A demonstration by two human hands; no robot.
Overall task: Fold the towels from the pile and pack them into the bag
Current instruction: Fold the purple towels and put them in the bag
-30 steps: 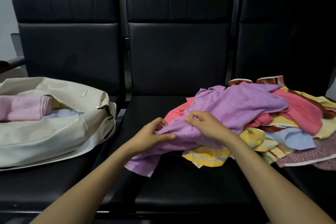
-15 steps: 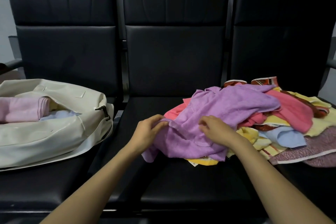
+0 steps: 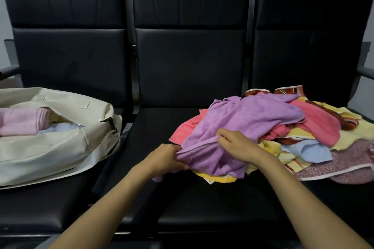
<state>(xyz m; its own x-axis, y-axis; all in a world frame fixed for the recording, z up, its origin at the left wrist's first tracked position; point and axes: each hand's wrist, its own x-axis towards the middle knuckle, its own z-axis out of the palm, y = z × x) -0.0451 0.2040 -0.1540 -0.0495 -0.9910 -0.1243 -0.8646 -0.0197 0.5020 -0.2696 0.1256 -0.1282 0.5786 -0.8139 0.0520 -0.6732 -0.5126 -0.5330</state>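
Note:
A crumpled purple towel (image 3: 249,121) lies on top of the pile of towels (image 3: 319,143) spread over the middle and right seats. My left hand (image 3: 166,157) grips the towel's near left edge. My right hand (image 3: 236,141) pinches a fold of the same towel a little further right. Under it show pink, yellow, light blue and patterned towels. On the left seat lies an open cream bag (image 3: 60,147) with a folded pink towel (image 3: 22,121) and a pale blue one inside.
A row of three black padded seats (image 3: 202,198) with high backs carries everything. The front half of the middle seat is bare black cushion. Metal armrests (image 3: 364,70) stick out at both ends of the row.
Both hands have gathered the purple towel's near edge and shifted along it; the hanging corner at the lower left has been drawn up and bunched between the hands.

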